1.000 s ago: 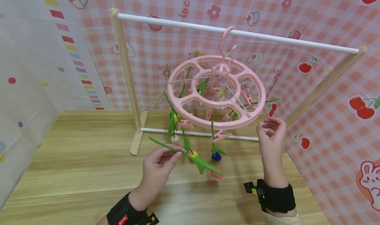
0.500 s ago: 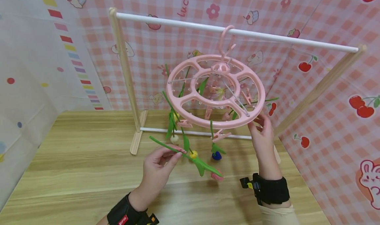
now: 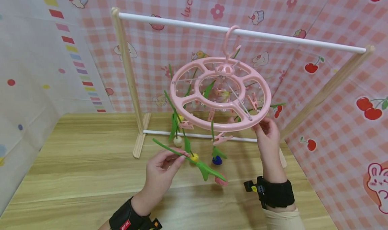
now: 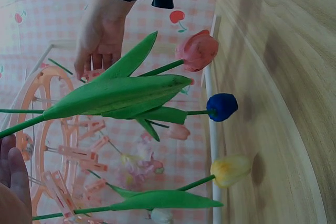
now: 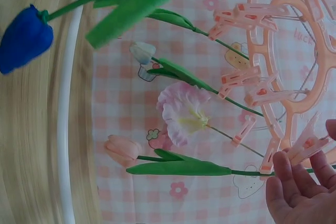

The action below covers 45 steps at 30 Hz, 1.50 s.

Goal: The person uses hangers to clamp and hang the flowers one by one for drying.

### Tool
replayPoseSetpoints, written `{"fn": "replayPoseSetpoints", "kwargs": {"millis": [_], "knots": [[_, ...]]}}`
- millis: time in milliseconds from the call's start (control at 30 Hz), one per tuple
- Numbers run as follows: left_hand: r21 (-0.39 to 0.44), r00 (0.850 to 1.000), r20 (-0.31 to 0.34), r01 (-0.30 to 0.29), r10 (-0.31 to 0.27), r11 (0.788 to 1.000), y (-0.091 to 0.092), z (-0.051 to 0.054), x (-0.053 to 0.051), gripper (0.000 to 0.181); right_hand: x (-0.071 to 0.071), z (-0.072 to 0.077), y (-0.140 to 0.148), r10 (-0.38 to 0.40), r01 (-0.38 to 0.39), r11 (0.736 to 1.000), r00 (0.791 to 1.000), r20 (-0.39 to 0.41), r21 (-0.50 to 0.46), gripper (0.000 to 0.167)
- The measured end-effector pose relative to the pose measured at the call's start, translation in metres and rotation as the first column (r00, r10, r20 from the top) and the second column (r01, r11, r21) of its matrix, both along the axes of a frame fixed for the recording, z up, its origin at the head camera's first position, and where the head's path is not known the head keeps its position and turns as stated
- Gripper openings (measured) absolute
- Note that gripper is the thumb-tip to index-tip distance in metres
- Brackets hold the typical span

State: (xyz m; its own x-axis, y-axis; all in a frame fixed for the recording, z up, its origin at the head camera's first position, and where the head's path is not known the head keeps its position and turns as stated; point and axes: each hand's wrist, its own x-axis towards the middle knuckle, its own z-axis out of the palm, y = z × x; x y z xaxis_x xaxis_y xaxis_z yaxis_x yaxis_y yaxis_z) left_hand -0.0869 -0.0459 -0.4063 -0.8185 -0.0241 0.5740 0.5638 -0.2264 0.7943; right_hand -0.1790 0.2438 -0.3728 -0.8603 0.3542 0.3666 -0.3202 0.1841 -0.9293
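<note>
My left hand (image 3: 163,166) pinches the green stem of an artificial pink tulip (image 4: 199,51). The flower lies to the right, lower than the fingers. At the front right rim of a round pink clip hanger (image 3: 194,121), my right hand (image 3: 268,139) holds a pink clothespin (image 5: 310,142) between thumb and fingers. Whether its jaws are spread is hard to tell. Other artificial flowers hang head down from the hanger's clips: a blue tulip (image 3: 217,160), a yellow tulip (image 4: 231,170), a white tulip (image 5: 142,52), a pale pink tulip (image 5: 123,150) and a pink ruffled flower (image 5: 181,111).
The hanger hooks over the white top bar (image 3: 182,24) of a stand with wooden legs (image 3: 128,75). A lower white bar (image 3: 194,135) runs close above the wooden table (image 3: 75,176). Checked pink cloth (image 3: 145,71) covers the back and right sides.
My right hand has moved left onto the hanger's rim and taken the clothespin there. The hanger has turned slightly, its front flowers shifting left. The left hand stays put with the pink tulip.
</note>
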Motion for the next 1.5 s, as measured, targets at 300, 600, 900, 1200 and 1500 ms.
{"fn": "replayPoseSetpoints", "kwargs": {"millis": [300, 600, 900, 1200, 1500], "knots": [[0.008, 1.0, -0.005, 0.002, -0.002, 1.0, 0.0, -0.001, 0.0, 0.011, 0.002, 0.0, 0.001, 0.056, -0.065, 0.993, 0.994, -0.089, -0.099, 0.014], [0.012, 1.0, -0.001, 0.006, -0.006, 1.0, 0.0, 0.0, -0.001, 0.011, 0.006, 0.0, 0.0, 0.053, -0.072, 0.975, 0.994, -0.093, -0.21, 0.019], [0.009, 1.0, 0.005, -0.002, 0.001, 1.0, 0.0, -0.001, 0.0, 0.011, 0.013, 0.005, 0.0, 0.108, -0.111, 0.979, 0.994, -0.028, -0.17, 0.034], [-0.004, 1.0, 0.018, -0.001, 0.001, 1.0, 0.001, 0.0, 0.0, 0.012, 0.02, 0.008, -0.001, 0.133, -0.133, 0.976, 0.991, -0.016, -0.171, 0.03], [0.001, 1.0, 0.028, 0.001, -0.001, 1.0, 0.002, 0.003, -0.003, 0.013, 0.027, 0.009, -0.004, 0.171, -0.164, 0.973, 0.985, 0.032, -0.161, 0.03]]}}
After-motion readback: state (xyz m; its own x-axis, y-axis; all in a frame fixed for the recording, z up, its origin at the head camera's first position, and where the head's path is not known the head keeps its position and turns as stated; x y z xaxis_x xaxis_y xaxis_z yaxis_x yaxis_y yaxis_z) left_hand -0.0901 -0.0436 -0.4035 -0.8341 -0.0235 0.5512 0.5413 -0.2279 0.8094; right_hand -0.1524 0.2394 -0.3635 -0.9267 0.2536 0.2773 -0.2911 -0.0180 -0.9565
